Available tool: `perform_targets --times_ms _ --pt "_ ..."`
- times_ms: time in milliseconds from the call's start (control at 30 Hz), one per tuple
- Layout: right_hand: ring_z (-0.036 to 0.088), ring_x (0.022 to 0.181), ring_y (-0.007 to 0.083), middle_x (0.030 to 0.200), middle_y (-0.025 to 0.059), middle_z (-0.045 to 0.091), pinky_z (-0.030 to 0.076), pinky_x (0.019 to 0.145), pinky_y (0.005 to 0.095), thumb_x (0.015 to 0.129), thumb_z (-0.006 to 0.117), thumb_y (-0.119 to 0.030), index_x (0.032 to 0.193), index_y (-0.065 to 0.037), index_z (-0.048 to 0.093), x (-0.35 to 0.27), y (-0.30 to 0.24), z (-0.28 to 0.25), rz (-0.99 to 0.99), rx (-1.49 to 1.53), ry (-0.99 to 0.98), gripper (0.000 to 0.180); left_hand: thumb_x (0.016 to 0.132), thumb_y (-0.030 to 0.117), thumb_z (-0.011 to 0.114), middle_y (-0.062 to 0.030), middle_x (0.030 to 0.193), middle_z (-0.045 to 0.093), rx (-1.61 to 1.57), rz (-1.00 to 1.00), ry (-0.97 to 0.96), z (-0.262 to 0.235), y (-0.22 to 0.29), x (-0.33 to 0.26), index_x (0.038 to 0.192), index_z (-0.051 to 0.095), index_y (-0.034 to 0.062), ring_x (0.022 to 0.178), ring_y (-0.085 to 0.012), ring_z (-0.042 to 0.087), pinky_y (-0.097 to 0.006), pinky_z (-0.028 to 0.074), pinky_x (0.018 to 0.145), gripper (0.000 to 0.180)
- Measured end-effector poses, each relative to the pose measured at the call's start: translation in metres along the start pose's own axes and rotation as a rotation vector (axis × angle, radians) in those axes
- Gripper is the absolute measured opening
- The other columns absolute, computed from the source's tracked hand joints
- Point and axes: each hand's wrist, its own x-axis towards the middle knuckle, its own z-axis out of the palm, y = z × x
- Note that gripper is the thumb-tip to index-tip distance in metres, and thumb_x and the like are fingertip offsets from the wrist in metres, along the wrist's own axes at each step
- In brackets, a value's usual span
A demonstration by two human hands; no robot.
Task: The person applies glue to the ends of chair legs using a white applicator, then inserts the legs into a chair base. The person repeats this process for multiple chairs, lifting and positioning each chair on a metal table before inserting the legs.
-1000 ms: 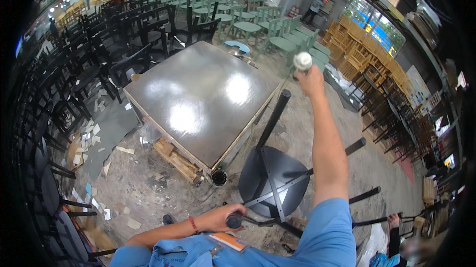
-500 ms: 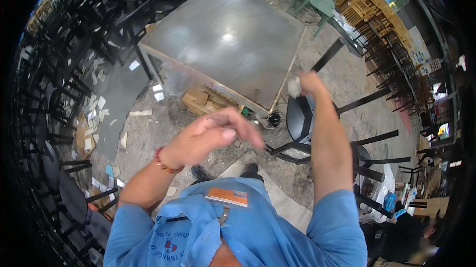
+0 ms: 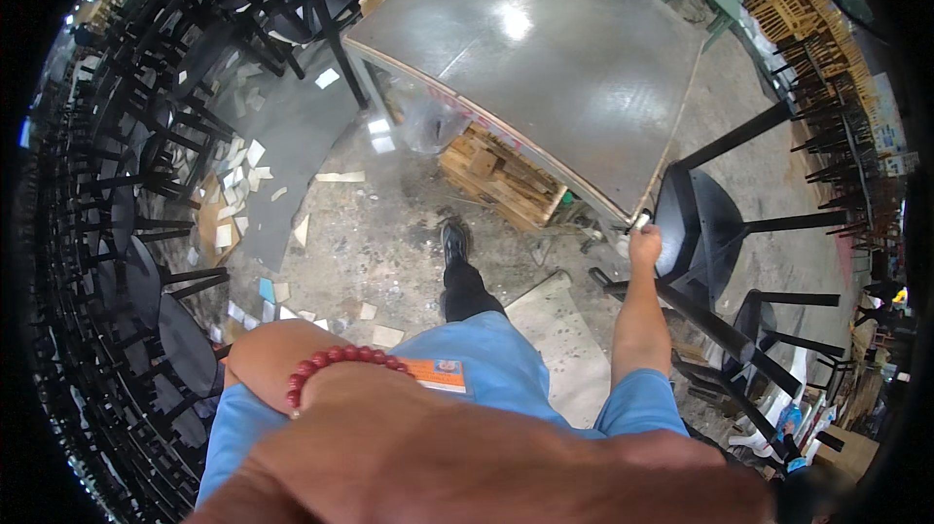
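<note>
My left hand [image 3: 506,466] is raised very close to the camera and fills the lower part of the view as a blur. A red bead bracelet [image 3: 336,364] circles its wrist, and its fingers are out of sight. My right hand [image 3: 644,244] reaches down and forward, closed around a small white object [image 3: 642,221]. It is right at the near corner of a grey metal table [image 3: 545,47]. A black chair [image 3: 702,222] lies tipped just to the right of that hand. I wear a blue shirt with an orange badge [image 3: 435,374].
Wooden pallets [image 3: 496,174] sit under the table. Stacks of black chairs [image 3: 126,193] ring the left side, and more stand at the right [image 3: 827,135]. Paper scraps [image 3: 238,222] litter the concrete floor. My black shoe [image 3: 454,240] is planted ahead of me.
My right hand dropped from held high down to the table's corner. My left hand rose from waist level up toward the camera. The view tilted downward.
</note>
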Motion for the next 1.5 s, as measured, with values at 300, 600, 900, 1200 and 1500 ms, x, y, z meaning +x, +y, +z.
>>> perform_targets --times_ms 300,600,900,1200,1500 --pt "0.064 0.087 0.0328 0.101 0.0175 0.069 0.050 0.081 0.0407 0.088 0.050 -0.011 0.109 0.003 0.064 0.016 -0.006 0.013 0.115 0.079 -0.202 0.029 0.092 0.018 0.061 -0.0169 0.110 0.063 0.459 -0.141 0.656 -0.189 0.046 -0.028 0.112 0.051 0.0062 0.111 -0.0299 0.061 -0.041 0.052 0.093 0.026" --pt "0.066 0.077 0.0315 0.085 0.0178 0.069 0.051 0.066 0.0424 0.089 0.054 -0.017 0.085 0.001 0.070 0.016 -0.006 0.009 -0.369 -0.760 0.270 0.025 0.089 0.013 0.064 0.0014 0.077 0.060 1.008 -0.795 1.593 -0.322 0.119 -0.263 0.098 0.062 0.0026 0.071 -0.0081 0.054 -0.024 0.046 0.066 0.014" --pt "0.065 0.091 0.0271 0.098 0.0168 0.067 0.050 0.079 0.0376 0.088 0.054 -0.013 0.105 0.002 0.066 -0.013 -0.242 0.094 -0.203 -0.295 0.491 0.026 0.088 0.009 0.059 -0.0040 0.082 0.061 1.204 -0.643 1.811 -0.489 0.263 -0.382 0.113 0.060 0.0002 0.075 -0.0104 0.056 -0.025 0.045 0.064 0.026" --pt "0.049 0.126 0.0290 0.140 0.0195 0.048 0.041 0.103 0.0388 0.084 0.063 -0.007 0.141 0.001 0.041 -0.150 -0.712 0.248 -0.325 0.461 -0.479 0.062 0.086 0.010 0.065 -0.0090 0.110 0.063 1.216 -0.552 1.538 -0.763 0.448 -0.475 0.129 0.052 0.0000 0.097 -0.0168 0.060 -0.029 0.049 0.083 0.045" --pt "0.057 0.114 0.0268 0.120 0.0142 0.056 0.045 0.100 0.0388 0.071 0.070 0.010 0.123 -0.002 0.045 -0.196 -0.989 0.396 -0.634 0.733 -0.667 0.059 0.075 0.019 0.079 -0.0152 0.112 0.064 0.990 -0.165 1.888 -1.008 0.646 -0.401 0.121 0.055 -0.0048 0.101 -0.0232 0.062 -0.033 0.048 0.089 0.058"
